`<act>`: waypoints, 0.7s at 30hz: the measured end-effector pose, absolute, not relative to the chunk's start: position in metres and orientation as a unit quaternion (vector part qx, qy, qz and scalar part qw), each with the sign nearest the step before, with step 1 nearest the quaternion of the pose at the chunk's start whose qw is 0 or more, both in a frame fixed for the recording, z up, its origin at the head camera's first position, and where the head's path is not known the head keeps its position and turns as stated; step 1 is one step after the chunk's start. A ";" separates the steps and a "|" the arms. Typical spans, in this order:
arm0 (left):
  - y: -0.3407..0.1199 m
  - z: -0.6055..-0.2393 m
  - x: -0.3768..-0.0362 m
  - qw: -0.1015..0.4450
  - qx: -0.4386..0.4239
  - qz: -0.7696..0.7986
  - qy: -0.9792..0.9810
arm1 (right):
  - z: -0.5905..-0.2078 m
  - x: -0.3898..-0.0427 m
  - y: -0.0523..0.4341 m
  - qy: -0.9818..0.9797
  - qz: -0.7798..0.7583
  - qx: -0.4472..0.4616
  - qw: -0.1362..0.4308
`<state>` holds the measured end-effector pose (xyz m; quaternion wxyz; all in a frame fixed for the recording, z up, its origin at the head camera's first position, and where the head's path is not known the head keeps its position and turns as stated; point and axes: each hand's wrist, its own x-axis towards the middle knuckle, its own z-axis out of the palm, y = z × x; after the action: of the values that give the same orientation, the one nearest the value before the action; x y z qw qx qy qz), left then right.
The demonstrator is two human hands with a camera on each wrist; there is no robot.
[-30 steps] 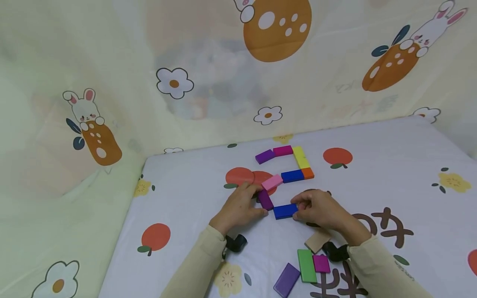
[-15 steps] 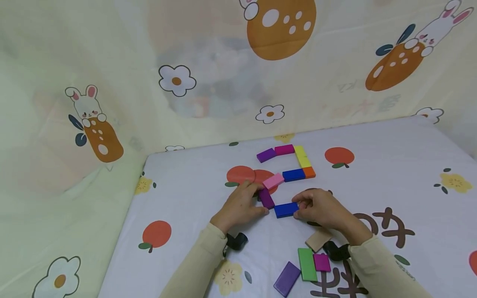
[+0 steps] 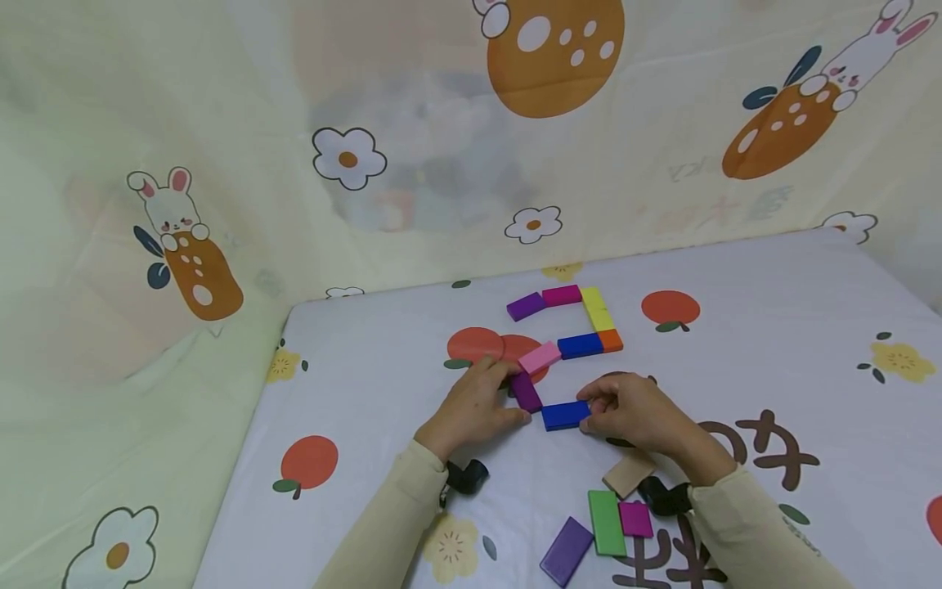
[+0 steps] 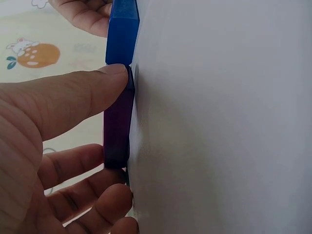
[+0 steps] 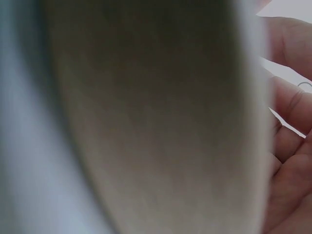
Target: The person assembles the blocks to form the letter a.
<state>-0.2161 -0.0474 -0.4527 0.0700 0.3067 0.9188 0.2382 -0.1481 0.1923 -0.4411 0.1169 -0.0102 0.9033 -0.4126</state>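
Observation:
In the head view my left hand (image 3: 474,409) grips a dark purple block (image 3: 526,393), thumb at its near end and fingers at its far end. The left wrist view shows the thumb near the joint where this block meets a blue block (image 4: 123,36). My right hand (image 3: 636,413) pinches the right end of that blue block between thumb and forefinger. Beyond them a pink block (image 3: 540,358), another blue block (image 3: 580,346), an orange block (image 3: 610,340), a yellow block (image 3: 597,309), a magenta block (image 3: 562,295) and a violet block (image 3: 526,307) continue the curving line.
Loose near the right forearm lie a tan block (image 3: 629,474), a green block (image 3: 607,523), a small magenta block (image 3: 635,519) and a purple block (image 3: 567,552). A printed cloth (image 3: 375,368) covers the table, and a patterned curtain (image 3: 427,245) hangs behind. A blurred beige surface (image 5: 161,122) fills most of the right wrist view.
The head view has shifted slightly. Both hands stay where they were on the purple and blue blocks, and no block has visibly moved.

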 end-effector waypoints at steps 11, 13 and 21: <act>-0.048 -0.454 -0.216 0.069 0.313 0.240 0.916 | -0.442 -0.147 0.191 0.902 -0.415 -0.002 0.120; -0.048 -0.454 -0.216 0.070 0.313 0.241 0.916 | -0.441 -0.147 0.191 0.901 -0.416 -0.003 0.121; -0.048 -0.453 -0.217 0.067 0.314 0.241 0.916 | -0.439 -0.148 0.192 0.904 -0.409 -0.009 0.121</act>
<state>-0.2169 -0.0484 -0.4534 0.0674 0.3138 0.9158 0.2414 -0.1481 0.1917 -0.4387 0.1211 -0.0086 0.9044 -0.4090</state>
